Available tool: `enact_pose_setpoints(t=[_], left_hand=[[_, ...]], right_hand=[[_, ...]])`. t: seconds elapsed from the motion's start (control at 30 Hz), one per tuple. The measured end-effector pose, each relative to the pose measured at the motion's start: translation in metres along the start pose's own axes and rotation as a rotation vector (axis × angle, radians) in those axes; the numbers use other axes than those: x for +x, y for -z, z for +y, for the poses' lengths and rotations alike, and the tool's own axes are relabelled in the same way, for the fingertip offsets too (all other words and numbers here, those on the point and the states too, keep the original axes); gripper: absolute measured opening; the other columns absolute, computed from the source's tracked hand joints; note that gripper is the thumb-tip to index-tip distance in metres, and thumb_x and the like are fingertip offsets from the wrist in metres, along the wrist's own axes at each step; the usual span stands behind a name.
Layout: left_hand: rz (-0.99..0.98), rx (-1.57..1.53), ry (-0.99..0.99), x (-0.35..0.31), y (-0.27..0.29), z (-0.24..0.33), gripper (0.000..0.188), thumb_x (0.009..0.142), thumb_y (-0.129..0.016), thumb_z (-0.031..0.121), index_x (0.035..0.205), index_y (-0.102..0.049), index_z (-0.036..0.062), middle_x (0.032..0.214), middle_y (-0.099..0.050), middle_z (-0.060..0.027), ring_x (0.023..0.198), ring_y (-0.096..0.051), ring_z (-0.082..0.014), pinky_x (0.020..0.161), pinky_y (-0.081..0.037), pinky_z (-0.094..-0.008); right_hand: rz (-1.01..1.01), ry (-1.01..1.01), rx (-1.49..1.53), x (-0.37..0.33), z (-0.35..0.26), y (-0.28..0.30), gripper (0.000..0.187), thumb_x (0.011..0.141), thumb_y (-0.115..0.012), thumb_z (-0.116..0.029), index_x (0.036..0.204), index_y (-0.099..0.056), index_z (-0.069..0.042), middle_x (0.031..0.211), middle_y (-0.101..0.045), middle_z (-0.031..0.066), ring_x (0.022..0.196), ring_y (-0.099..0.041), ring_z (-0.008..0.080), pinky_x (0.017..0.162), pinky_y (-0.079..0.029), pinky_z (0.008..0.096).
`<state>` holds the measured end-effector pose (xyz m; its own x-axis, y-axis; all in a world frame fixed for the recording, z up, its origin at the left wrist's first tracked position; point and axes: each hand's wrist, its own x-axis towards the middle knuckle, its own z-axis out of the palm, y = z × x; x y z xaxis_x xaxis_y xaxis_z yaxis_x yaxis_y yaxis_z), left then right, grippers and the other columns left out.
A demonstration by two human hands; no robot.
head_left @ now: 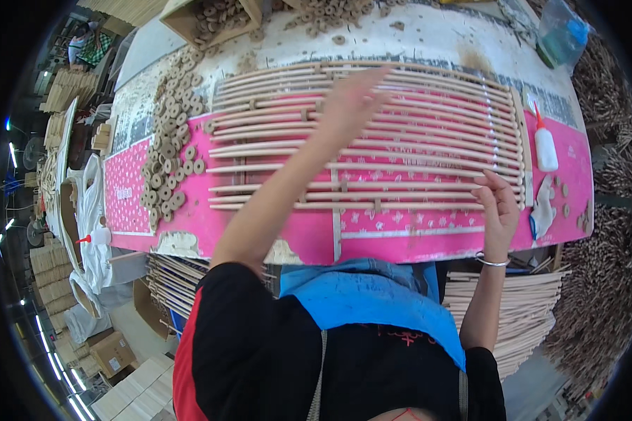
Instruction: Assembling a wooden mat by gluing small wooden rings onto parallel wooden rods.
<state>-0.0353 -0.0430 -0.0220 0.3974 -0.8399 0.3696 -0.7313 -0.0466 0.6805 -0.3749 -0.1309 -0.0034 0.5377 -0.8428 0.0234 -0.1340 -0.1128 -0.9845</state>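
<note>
A row of slim pale wooden rods (414, 146) lies side by side across a pink-covered table. At the right, their ends meet a wooden crossbar (524, 151). Small brown wooden rings (341, 186) sit on some of the rods. My left hand (352, 104) reaches over the far rods, its fingers stretched away from me; blur hides whether they hold anything. By the right ends of the nearest rods is my right hand (497, 205), fingers bent and apart from the thumb, with nothing visible in it.
Loose brown rings (167, 158) are heaped left of the rods, and a wooden box (214, 24) of them stands at the back. Right of the crossbar are a white glue bottle (545, 149) and a white glove (543, 207). Bundled rods (502, 309) lie below the table edge.
</note>
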Motion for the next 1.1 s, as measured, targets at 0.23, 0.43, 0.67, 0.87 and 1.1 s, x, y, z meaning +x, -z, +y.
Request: enact_pose_setpoints(t=[0.23,0.43,0.67,0.87,1.1], left_hand=[[-0.100,0.260,0.055,-0.160,0.128,0.029,0.017,0.086,-0.073,0.010,0.103,-0.071,0.0065,0.100,-0.070,-0.0072,0.095,-0.065,-0.0279,0.082,-0.051,-0.0394],[-0.138,0.363,-0.143,-0.191,0.097,0.057,0.029,0.083,-0.073,0.013,0.111,-0.071,0.0083,0.108,-0.066,-0.0061,0.101,-0.062,-0.0261,0.086,-0.048,-0.0404],[-0.167,0.517,-0.223,-0.180,0.043,0.059,0.026,0.087,-0.067,0.014,0.112,-0.067,0.0084,0.110,-0.065,-0.0057,0.097,-0.061,-0.0224,0.085,-0.045,-0.0390],[-0.198,0.519,-0.304,-0.178,0.040,0.061,0.027,0.084,-0.065,0.008,0.111,-0.067,0.0060,0.105,-0.063,-0.0096,0.097,-0.061,-0.0270,0.084,-0.047,-0.0408],[-0.212,0.298,-0.178,-0.207,0.064,0.093,0.026,0.085,-0.068,-0.002,0.111,-0.069,0.0023,0.096,-0.058,-0.0141,0.087,-0.063,-0.0323,0.071,-0.053,-0.0415]], right_hand=[[-0.226,-0.197,0.115,-0.072,0.008,-0.040,0.026,0.101,-0.060,-0.013,0.125,-0.065,-0.001,0.104,-0.071,0.0057,0.085,-0.065,0.0093,0.073,-0.049,0.0216],[-0.411,-0.296,0.208,-0.091,0.010,-0.072,0.026,0.101,-0.060,-0.015,0.122,-0.067,-0.001,0.098,-0.073,0.0079,0.081,-0.066,0.0091,0.066,-0.050,0.0203],[-0.412,-0.284,0.235,-0.105,0.012,-0.084,0.027,0.102,-0.061,-0.017,0.122,-0.067,-0.001,0.098,-0.073,0.0059,0.079,-0.065,0.0075,0.064,-0.050,0.0198],[-0.409,-0.367,0.368,-0.116,0.013,-0.099,0.031,0.103,-0.061,-0.021,0.126,-0.065,-0.001,0.100,-0.072,0.0075,0.082,-0.066,0.0094,0.063,-0.053,0.0217],[-0.360,-0.467,0.605,-0.112,0.011,-0.122,0.048,0.098,-0.068,-0.016,0.140,-0.048,-0.002,0.106,-0.070,0.0084,0.092,-0.070,0.0139,0.068,-0.058,0.0250]])
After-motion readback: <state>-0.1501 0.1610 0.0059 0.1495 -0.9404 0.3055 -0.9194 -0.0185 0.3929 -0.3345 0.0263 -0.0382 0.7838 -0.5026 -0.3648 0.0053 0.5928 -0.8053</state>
